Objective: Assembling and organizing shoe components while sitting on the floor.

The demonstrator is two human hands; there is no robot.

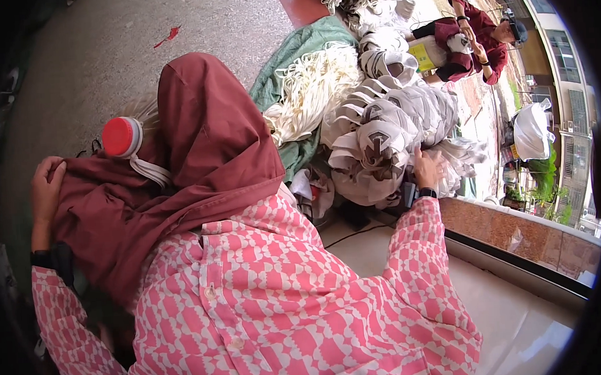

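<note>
My left hand (48, 188) is at the outer edge of my maroon trouser leg (101, 223), its fingers curled and closed against the cloth. On the other side, my right hand (429, 171) has its fingers apart and touches a bundle of grey and white shoe uppers (379, 140). The bundled uppers are nested in curved rows, and part of them lies behind the hand. By my left knee stands a container with a red lid (116, 136) and a white rim. A white strap (150, 171) hangs beside it.
A heap of cream laces (316, 86) lies on a green sack (268, 71). More uppers (380, 13) are stacked beyond. Another person (475, 42) in maroon sits at the upper right, hands raised. A dark-railed ledge (518, 262) borders the right side; a black cable (359, 234) crosses the floor.
</note>
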